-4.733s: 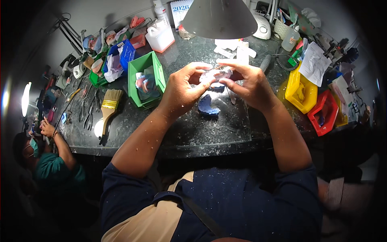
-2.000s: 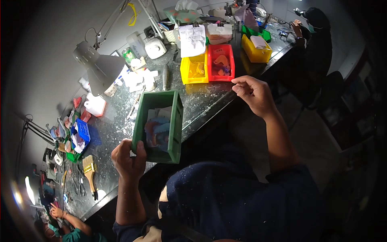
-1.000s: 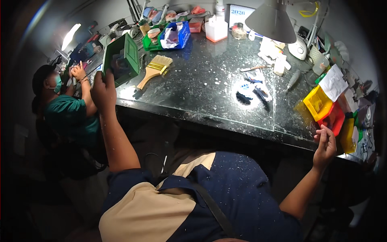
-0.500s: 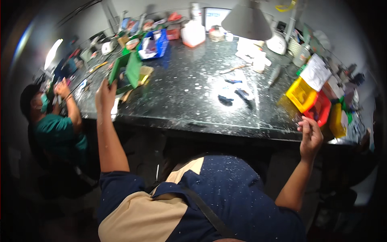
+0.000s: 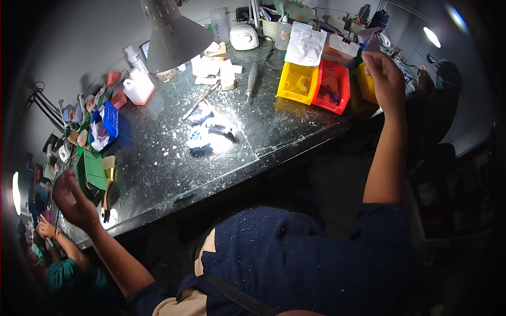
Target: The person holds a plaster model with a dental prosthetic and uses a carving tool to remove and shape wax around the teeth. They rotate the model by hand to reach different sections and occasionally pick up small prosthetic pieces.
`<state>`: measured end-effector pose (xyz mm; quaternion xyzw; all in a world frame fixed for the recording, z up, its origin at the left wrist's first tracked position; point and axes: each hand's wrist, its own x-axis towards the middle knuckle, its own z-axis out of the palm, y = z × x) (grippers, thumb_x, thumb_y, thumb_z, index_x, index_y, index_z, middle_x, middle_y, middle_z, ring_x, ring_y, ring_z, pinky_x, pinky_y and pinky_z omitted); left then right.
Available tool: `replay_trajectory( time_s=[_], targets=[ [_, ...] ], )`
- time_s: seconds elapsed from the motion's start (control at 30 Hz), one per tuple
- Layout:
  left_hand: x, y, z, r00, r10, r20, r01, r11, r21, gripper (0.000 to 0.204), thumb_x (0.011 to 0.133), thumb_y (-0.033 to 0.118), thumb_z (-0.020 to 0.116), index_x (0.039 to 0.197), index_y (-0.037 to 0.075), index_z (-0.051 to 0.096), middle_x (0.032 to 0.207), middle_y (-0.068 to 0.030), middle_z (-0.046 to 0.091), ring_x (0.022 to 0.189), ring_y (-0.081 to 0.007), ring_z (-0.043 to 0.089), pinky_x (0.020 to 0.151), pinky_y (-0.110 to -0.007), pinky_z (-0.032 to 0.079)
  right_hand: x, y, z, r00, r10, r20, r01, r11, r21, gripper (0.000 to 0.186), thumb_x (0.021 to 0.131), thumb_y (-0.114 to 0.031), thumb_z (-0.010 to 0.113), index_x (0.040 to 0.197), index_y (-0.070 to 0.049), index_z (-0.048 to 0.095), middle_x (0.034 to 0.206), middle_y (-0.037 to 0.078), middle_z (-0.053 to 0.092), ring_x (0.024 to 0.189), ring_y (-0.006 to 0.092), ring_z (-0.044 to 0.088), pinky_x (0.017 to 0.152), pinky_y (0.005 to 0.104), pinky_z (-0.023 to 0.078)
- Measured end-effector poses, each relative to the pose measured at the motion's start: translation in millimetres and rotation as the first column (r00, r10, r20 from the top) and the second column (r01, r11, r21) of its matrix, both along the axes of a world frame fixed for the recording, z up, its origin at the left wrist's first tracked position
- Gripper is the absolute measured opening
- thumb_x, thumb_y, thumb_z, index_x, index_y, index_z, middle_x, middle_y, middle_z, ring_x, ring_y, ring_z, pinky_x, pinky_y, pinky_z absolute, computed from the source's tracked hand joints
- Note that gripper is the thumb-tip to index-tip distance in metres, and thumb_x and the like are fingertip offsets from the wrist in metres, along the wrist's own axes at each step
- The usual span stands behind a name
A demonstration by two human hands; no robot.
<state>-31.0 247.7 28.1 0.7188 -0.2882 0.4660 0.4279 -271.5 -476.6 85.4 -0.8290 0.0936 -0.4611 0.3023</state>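
At the left end of the bench my left hand [image 5: 75, 201] is open beside a green bin [image 5: 94, 171], fingers spread and holding nothing visible. A brush with a wooden handle [image 5: 108, 181] lies right of that bin. My right hand [image 5: 386, 79] is raised at the right, in front of a partly hidden yellow bin [image 5: 366, 87]. Its fingers are curled together; whatever they may hold cannot be made out. Under the lamp's light, several small dark-and-white pieces [image 5: 208, 134] lie on the bench, with a thin brown stick [image 5: 201, 101] just behind them.
A grey lamp shade [image 5: 176, 45] hangs over the back. A yellow bin [image 5: 298, 84] and a red bin [image 5: 332, 87] stand together at the right, beside a handpiece tool [image 5: 252, 81]. A blue bin [image 5: 108, 122] and white jug [image 5: 138, 88] stand back left. A co-worker's hand [image 5: 47, 229] is at far left.
The view has swung right. My left hand has let go of the green bin, which now stands on the bench. My right hand has risen beside the bins at the right.
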Motion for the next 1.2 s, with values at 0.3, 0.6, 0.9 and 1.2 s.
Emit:
replay_trajectory(
  time_s=[0.3,0.6,0.9,1.2],
  targets=[
    [0,-185,31,0.925,-0.359,-0.121,0.375,0.823,0.426,0.014,0.100,0.001,0.072,0.113,0.004,0.074,0.109,-0.0093,0.078,0.093,-0.0183,0.075,0.087,-0.033,0.059,55,-30,3,0.757,-0.287,-0.588,-0.028,0.884,-0.467,0.023,0.092,-0.019,0.082,0.108,-0.004,0.078,0.097,0.012,0.080,0.088,0.0263,0.077,0.081,0.0383,0.059],
    [42,-223,-25,0.810,-0.453,-0.373,0.548,0.810,0.208,0.010,0.102,0.007,0.072,0.111,0.002,0.074,0.098,-0.0074,0.078,0.082,-0.0147,0.075,0.079,-0.030,0.058,99,-23,-14,0.312,-0.535,-0.785,-0.388,0.682,-0.620,0.030,0.084,-0.032,0.084,0.097,-0.005,0.083,0.093,0.015,0.080,0.087,0.0336,0.078,0.076,0.0472,0.061],
    [53,-204,-50,0.733,-0.497,-0.465,0.575,0.817,0.033,0.012,0.105,0.009,0.070,0.115,0.003,0.073,0.092,-0.0065,0.077,0.078,-0.0113,0.071,0.073,-0.028,0.057,116,-13,-22,0.273,-0.577,-0.770,-0.337,0.692,-0.638,0.023,0.084,-0.029,0.081,0.095,-0.010,0.085,0.101,0.014,0.083,0.095,0.0340,0.079,0.084,0.0477,0.062],
    [43,-204,-40,0.782,-0.427,-0.455,0.536,0.833,0.139,0.013,0.105,0.010,0.071,0.114,0.002,0.075,0.093,-0.0061,0.077,0.079,-0.0112,0.071,0.075,-0.027,0.056,102,-32,-7,0.586,-0.491,-0.645,-0.269,0.634,-0.726,0.019,0.079,-0.023,0.084,0.093,-0.011,0.079,0.103,0.011,0.078,0.107,0.0333,0.075,0.090,0.0460,0.059]
  ],
)
